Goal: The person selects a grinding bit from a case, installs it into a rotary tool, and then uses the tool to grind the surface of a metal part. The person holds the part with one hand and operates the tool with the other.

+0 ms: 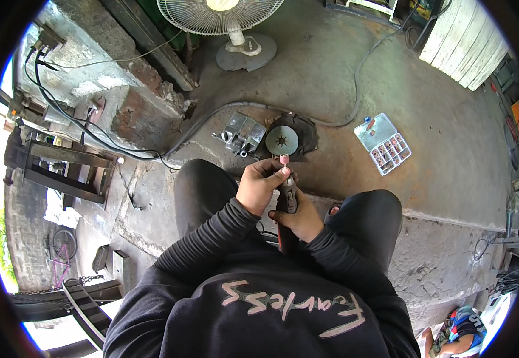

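My right hand (pixel 303 219) is wrapped round the dark body of a rotary tool (pixel 291 201), held in front of my lap with its nose pointing away from me. A small pink grinding stone (pixel 284 159) sits at its tip. The fingers of my left hand (pixel 256 188) are closed at the tool's nose, just below the stone. Beyond the tip lies a round metal disc (pixel 282 136) with a star-shaped centre hole, resting on a dark cloth (pixel 308 136). Left of it is a grey cast metal part (pixel 240 132).
A clear compartment case (pixel 384 144) with small pink and brown bits stands open to the right. A white fan (pixel 246 53) is at the far side. A thick grey cable (pixel 211 113) crosses the concrete floor. Another person (pixel 465 334) is at the lower right.
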The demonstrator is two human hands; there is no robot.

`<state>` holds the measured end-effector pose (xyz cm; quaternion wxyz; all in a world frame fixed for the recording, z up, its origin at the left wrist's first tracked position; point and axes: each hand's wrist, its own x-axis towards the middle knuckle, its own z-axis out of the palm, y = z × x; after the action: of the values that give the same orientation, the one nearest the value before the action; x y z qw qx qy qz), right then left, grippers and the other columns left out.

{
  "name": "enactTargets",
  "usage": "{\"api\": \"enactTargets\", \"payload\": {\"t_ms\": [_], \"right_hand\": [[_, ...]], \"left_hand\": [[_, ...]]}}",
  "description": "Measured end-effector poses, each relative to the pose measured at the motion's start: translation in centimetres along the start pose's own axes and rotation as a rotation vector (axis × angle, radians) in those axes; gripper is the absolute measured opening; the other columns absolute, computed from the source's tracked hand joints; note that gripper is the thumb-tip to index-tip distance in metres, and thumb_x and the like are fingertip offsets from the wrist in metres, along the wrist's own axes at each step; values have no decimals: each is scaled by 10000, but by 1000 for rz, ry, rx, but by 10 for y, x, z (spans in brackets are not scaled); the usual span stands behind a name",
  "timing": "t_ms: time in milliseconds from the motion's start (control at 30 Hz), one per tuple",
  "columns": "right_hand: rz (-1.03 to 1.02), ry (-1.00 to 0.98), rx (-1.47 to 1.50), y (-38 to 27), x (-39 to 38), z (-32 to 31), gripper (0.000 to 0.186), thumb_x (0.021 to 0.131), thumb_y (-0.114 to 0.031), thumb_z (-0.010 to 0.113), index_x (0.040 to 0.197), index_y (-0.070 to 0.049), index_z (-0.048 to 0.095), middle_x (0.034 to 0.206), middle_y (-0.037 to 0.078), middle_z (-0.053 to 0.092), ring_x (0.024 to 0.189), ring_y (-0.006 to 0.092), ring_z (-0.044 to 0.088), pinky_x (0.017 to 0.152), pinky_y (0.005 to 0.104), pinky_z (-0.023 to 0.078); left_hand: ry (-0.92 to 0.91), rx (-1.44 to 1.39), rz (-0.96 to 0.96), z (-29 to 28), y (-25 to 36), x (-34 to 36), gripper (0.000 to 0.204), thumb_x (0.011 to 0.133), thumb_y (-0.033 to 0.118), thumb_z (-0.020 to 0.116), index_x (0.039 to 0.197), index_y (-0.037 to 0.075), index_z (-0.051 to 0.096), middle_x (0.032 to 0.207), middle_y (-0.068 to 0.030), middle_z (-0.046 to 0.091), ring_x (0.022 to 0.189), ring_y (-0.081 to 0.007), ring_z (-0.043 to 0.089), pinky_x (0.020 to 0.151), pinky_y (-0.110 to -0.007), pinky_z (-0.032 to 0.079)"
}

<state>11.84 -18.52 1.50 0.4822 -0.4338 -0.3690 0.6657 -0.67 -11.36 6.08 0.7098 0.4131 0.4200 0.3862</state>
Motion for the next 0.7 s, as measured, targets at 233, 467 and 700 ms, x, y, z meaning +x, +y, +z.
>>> {"api": "enactTargets", "payload": {"t_ms": [233,467,700], "right_hand": [[-46,170,-445,2,-2,7,590,696,-207,827,1134,2,491,975,118,621,898,215,603,799,348,492],[-78,188,-450,0,2,1,566,707,-219,820,1102,2,479,1006,189,639,956,294,648,818,364,508],[-95,53,-158,-6,-1,-5,569,733,-142,792,1194,8,494,1047,95,628,947,176,617,859,320,494]], "left_hand": [[145,141,133,10,-3,0,109,871,54,696,852,-11,611,780,-46,664,706,-81,609,651,-218,491],[193,63,120,18,-9,4,158,844,64,739,851,-2,595,742,-18,643,662,-60,585,609,-205,475],[-95,-84,-48,7,7,4,132,943,74,600,989,-48,625,958,-104,692,900,-135,638,811,-262,498]]}}
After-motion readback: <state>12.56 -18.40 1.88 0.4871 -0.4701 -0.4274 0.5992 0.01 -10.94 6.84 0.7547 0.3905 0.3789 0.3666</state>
